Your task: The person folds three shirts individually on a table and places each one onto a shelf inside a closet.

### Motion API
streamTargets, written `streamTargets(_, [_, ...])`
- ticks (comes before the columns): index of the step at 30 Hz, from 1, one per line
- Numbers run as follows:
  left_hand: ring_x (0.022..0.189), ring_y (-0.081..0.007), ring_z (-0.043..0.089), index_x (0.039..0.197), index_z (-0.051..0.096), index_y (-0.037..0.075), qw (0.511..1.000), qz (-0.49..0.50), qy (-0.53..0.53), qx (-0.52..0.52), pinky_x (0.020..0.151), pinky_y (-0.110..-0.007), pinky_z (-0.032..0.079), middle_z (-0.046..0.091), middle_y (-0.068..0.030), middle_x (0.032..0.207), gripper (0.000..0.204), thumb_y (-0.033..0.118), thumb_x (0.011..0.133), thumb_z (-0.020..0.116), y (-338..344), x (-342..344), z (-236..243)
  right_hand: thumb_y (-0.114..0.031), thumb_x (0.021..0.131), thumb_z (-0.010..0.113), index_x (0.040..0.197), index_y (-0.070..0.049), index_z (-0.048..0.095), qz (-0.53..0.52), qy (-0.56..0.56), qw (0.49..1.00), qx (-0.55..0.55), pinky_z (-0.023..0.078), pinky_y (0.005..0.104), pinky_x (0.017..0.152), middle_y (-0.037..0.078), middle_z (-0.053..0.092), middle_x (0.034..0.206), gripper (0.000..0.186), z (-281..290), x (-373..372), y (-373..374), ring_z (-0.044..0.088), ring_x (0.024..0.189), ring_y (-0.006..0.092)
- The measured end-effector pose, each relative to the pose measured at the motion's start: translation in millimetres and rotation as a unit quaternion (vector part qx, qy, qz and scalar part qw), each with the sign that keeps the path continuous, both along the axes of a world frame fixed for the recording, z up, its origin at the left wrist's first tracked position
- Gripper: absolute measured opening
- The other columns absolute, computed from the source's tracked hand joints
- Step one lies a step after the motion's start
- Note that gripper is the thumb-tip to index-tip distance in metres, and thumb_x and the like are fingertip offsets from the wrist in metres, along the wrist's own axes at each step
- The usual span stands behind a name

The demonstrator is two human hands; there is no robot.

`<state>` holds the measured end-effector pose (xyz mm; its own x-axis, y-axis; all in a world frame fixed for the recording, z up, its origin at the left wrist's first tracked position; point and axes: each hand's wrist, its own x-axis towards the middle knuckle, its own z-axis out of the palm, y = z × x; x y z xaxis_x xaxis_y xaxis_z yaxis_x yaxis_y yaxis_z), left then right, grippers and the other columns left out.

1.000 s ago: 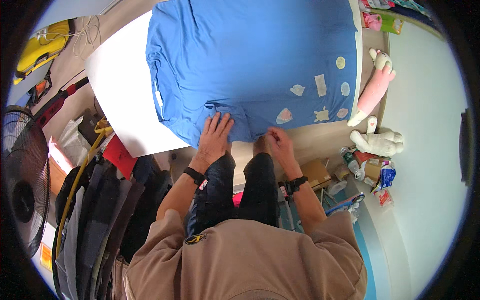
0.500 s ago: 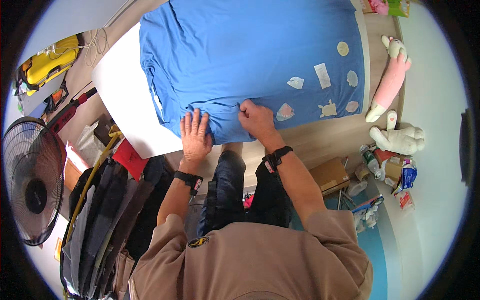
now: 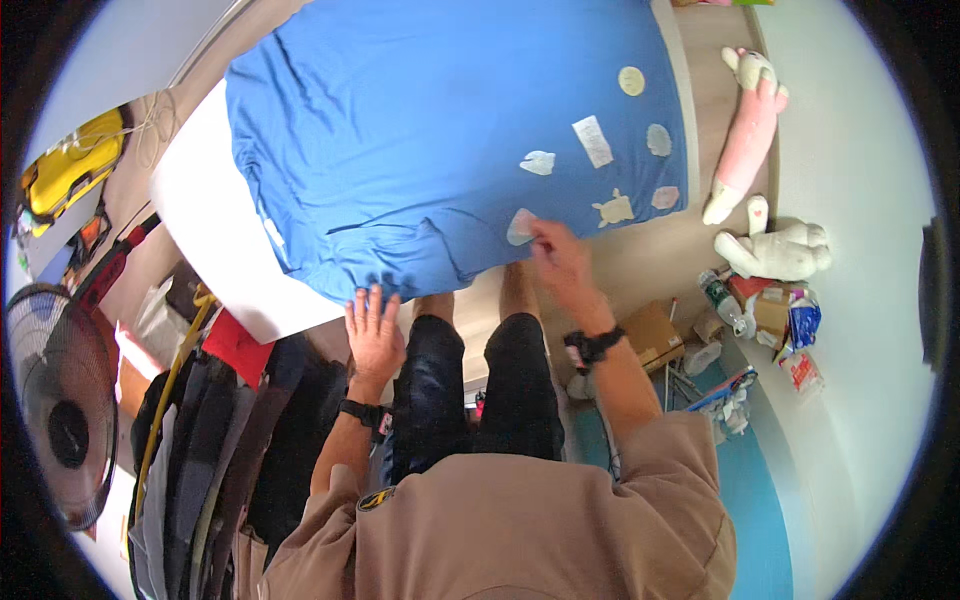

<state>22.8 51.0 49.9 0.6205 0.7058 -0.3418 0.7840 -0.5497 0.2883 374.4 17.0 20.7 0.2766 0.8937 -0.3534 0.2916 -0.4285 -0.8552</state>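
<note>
A wrinkled blue cloth (image 3: 430,130) with pale shaped patches is spread over a white flat surface (image 3: 195,190). Fingers spread, my left hand (image 3: 375,335) touches the cloth's near edge, left of my knees, where small folds bunch up. Farther right, my right hand (image 3: 572,270) is at the near edge, its fingertips beside a pale triangular patch (image 3: 521,227). Its fingers look bent and slightly blurred, and I cannot make out whether they pinch any fabric. A white rectangular patch (image 3: 592,141) and a round yellowish patch (image 3: 631,81) lie flat farther back.
Pink and white plush toys (image 3: 748,130) lie at the right by the wall. Below them are a plastic bottle (image 3: 722,300) and a cardboard box (image 3: 652,338). A fan (image 3: 65,430) and hanging dark clothes (image 3: 215,440) crowd the left, with a yellow case (image 3: 75,160) behind.
My right hand has left the fold it gripped and moved right along the edge to the triangular patch. My left hand has slid nearer me. The whole view has shifted slightly.
</note>
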Motion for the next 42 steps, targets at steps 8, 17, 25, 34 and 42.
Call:
streamTargets(8, [0.125,-0.0381,0.040,0.118,0.058,0.015,0.997,0.004,-0.051,0.056,0.107,-0.060,0.028,0.048,-0.0146,0.121,0.043,0.010,0.075,0.063,7,40,-42,0.004,0.065,0.065,0.121,-0.009,0.054,0.154,-0.385,0.910,-0.025,0.038,0.0470,0.099,0.014,0.051,0.125,0.059,5,164,-64,0.048,0.112,0.0364])
streamTargets(17, [0.116,-0.0355,0.045,0.106,0.064,0.017,0.992,-0.051,-0.081,0.078,0.103,-0.061,0.032,0.049,-0.0110,0.115,0.039,0.010,0.067,0.063,17,20,-59,0.002,0.059,0.070,0.106,-0.010,0.060,0.197,-0.430,0.880,0.039,0.040,0.0441,0.086,0.008,0.054,0.111,0.049,-23,205,-48,0.053,0.094,0.0292])
streamTargets(25, [0.114,-0.0346,0.047,0.105,0.063,0.016,0.992,-0.068,-0.081,0.068,0.102,-0.059,0.034,0.050,-0.0094,0.114,0.039,0.006,0.068,0.059,36,26,-43,0.002,0.071,0.065,0.096,-0.006,0.060,0.231,-0.333,0.912,0.059,0.041,0.0458,0.089,0.009,0.057,0.107,0.026,-9,212,-48,0.053,0.095,0.0298])
streamTargets(34, [0.091,-0.0361,0.062,0.101,0.062,0.004,0.954,0.197,-0.111,-0.199,0.083,-0.042,0.049,0.065,-0.0165,0.093,0.026,0.001,0.077,0.053,63,24,4,-0.001,0.082,0.058,0.099,-0.004,0.054,0.294,-0.254,0.921,-0.028,0.040,0.0491,0.092,0.013,0.062,0.099,0.018,38,219,-24,0.057,0.097,0.0331])
streamTargets(42, [0.068,-0.0118,0.048,0.098,0.058,-0.006,0.915,0.263,-0.139,-0.274,0.062,-0.029,0.043,0.057,-0.0054,0.074,0.017,0.008,0.088,0.054,173,32,2,-0.013,0.086,0.062,0.099,-0.005,0.057,0.221,-0.184,0.948,-0.136,0.050,0.0441,0.068,0.019,0.063,0.078,0.016,44,228,94,0.062,0.074,0.0396])
